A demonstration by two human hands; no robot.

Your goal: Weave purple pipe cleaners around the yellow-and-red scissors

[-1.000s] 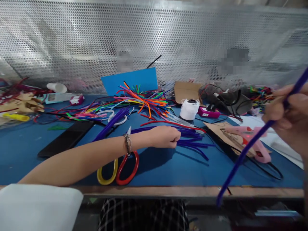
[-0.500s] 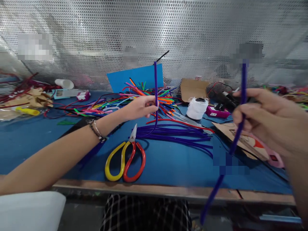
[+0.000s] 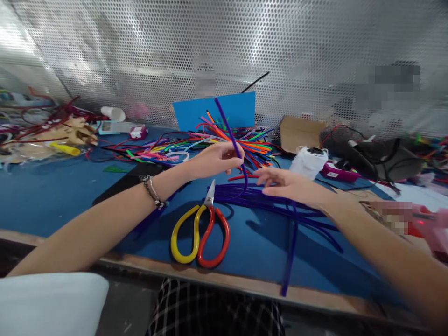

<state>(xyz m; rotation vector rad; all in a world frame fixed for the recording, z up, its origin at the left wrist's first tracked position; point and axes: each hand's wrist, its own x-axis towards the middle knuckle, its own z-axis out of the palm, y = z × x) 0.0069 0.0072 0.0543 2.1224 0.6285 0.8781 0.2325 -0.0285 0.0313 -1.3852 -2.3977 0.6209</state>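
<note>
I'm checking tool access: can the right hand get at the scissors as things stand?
Probably yes: the right hand has its thumb and fingers apart, and the scissors lie on the blue table with nothing seen over them.

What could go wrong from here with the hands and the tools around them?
The scissors lie with their tip toward the purple bundle; a hand reaching there might get pricked. The pink glue gun shows a red light near the right forearm; if hot, it could burn. The loose-looking purple stem below the right hand might slip off the table's front edge.
</note>
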